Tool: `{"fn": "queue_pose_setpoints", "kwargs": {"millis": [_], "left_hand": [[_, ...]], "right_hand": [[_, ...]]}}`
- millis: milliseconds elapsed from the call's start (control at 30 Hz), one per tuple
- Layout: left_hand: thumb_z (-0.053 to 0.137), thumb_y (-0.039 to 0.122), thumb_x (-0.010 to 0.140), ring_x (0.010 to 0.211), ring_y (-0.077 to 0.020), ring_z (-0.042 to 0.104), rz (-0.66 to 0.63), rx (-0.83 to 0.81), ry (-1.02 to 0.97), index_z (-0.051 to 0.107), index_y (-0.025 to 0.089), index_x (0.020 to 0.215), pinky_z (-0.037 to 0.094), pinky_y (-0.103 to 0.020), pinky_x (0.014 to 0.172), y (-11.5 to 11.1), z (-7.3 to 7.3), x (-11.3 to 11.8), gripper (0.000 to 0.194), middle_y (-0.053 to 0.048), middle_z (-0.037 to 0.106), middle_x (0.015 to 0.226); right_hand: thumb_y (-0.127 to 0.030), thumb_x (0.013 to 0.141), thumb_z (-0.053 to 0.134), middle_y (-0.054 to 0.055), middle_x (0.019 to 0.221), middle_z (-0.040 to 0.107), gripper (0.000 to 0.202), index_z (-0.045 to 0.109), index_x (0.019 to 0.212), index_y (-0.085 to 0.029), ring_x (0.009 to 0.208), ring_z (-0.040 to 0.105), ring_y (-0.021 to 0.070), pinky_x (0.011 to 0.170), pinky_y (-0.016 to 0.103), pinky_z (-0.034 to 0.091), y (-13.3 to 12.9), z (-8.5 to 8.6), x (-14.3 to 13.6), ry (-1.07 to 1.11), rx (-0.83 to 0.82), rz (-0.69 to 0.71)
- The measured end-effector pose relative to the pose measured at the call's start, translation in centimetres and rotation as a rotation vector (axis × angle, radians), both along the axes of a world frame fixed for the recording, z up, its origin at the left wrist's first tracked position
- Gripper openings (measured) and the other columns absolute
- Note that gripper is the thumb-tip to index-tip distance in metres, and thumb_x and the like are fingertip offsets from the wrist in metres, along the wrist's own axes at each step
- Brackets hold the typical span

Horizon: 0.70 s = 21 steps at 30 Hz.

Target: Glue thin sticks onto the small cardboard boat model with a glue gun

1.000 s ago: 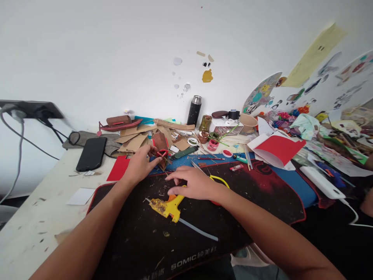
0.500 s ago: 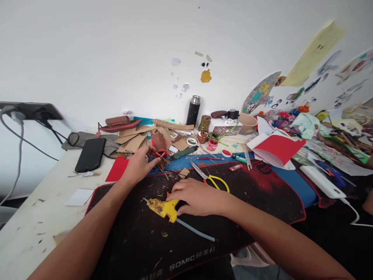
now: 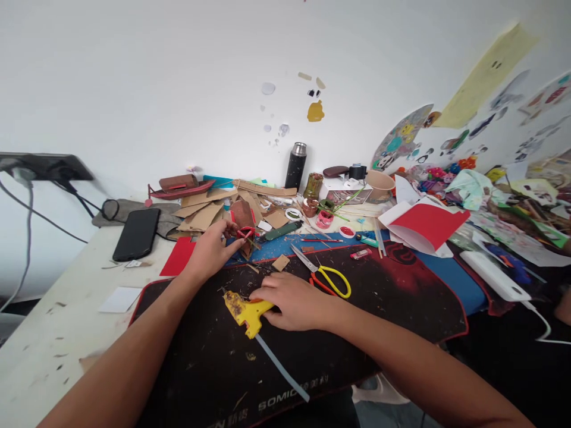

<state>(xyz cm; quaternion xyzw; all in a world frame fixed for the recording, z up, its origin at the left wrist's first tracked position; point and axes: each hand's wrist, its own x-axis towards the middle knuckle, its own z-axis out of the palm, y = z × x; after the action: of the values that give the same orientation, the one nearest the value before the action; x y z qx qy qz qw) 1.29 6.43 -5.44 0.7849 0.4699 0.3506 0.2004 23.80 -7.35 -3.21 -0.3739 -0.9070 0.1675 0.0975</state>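
My right hand (image 3: pixel 297 300) is wrapped round the handle of a yellow glue gun (image 3: pixel 241 309), whose nozzle points up and to the left. A grey glue stick (image 3: pixel 283 368) trails out of its back end over the black mat. My left hand (image 3: pixel 218 245) pinches a small brown craft piece with red edges (image 3: pixel 243 215), though its fingertips partly cover the lower red part. Just right of the right hand lie scissors with yellow and orange handles (image 3: pixel 332 279). A small square of cardboard (image 3: pixel 281 263) rests between the hands.
A black phone (image 3: pixel 136 235) and red paper (image 3: pixel 177 257) lie on the left. Behind the hands are cardboard scraps (image 3: pixel 200 217), a small red boat model (image 3: pixel 182 189), a black flask (image 3: pixel 296 166) and small paint pots (image 3: pixel 325 219). A white power strip (image 3: pixel 493 276) sits at the right.
The glue gun has turned in my right hand, its nozzle swinging upward and the glue stick downward. My right hand has shifted slightly left. The left hand keeps its hold.
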Motion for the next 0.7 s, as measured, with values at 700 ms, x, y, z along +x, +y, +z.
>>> {"fn": "queue_pose_setpoints", "kwargs": {"millis": [700], "left_hand": [[0.072,0.043,0.086,0.093,-0.0255,0.064,-0.037,-0.014,-0.003,0.063,0.023,0.104,0.051,-0.038,0.083,-0.5,0.3,0.2,0.028,-0.006,0.071,0.101]], "right_hand": [[-0.056,0.085,0.080,0.000,0.069,0.069,0.042,0.066,0.092,-0.018,0.060,0.068,0.0155,0.065,0.027,0.052,-0.5,-1.0,1.6,1.070,-0.864,-0.434]]}}
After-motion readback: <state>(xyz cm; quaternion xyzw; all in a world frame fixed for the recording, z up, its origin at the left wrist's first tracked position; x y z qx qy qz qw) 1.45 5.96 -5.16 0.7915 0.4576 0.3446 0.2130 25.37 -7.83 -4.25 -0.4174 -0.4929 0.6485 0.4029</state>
